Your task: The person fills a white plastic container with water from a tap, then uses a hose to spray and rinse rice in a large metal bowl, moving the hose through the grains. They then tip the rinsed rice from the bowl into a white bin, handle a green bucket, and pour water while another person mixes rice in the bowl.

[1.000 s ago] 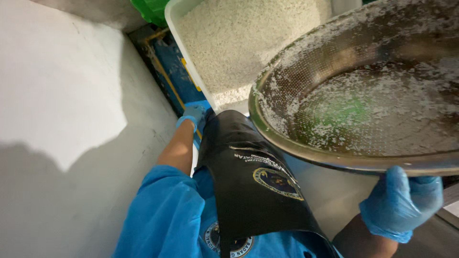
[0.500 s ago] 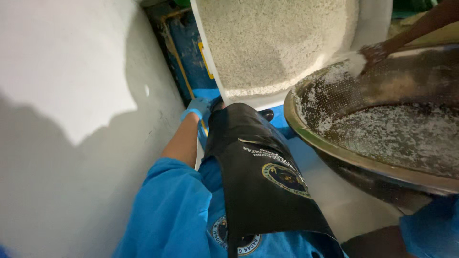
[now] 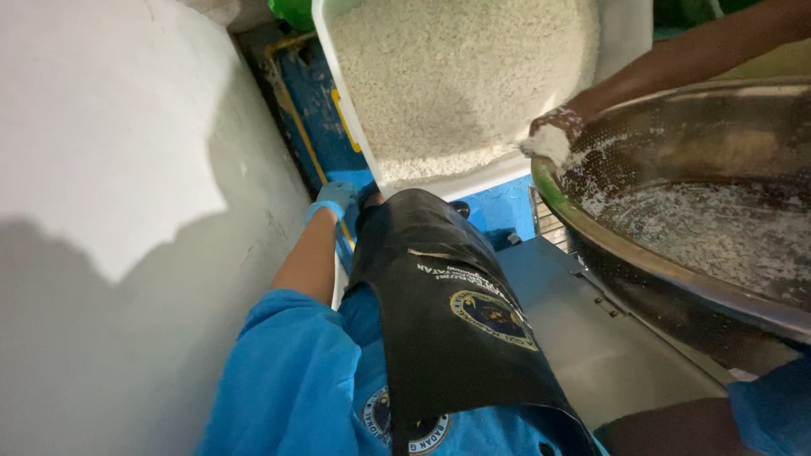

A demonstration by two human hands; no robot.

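Observation:
My left hand [image 3: 336,199], in a blue glove, reaches down to the blue metal frame [image 3: 314,127] just below a white tub of rice [image 3: 456,80]. Its fingers are partly hidden behind my black apron [image 3: 452,312]. A large round metal sieve pan [image 3: 701,211], dusted with rice grains, hangs tilted at the right. My right hand [image 3: 773,405], also gloved in blue, shows only at the bottom right corner, under the pan's rim. Another person's hand [image 3: 553,135], coated in rice, touches the pan's far rim next to the tub.
A white wall [image 3: 110,169] stands close on the left, leaving a narrow gap beside the frame. A grey metal surface [image 3: 583,338] lies under the pan. Something green [image 3: 291,10] sits at the top behind the tub.
The pan has shifted right and lower in view. Another person's hand has come in to the pan's far rim. My right hand has slipped to the frame's corner; my left hand stays put.

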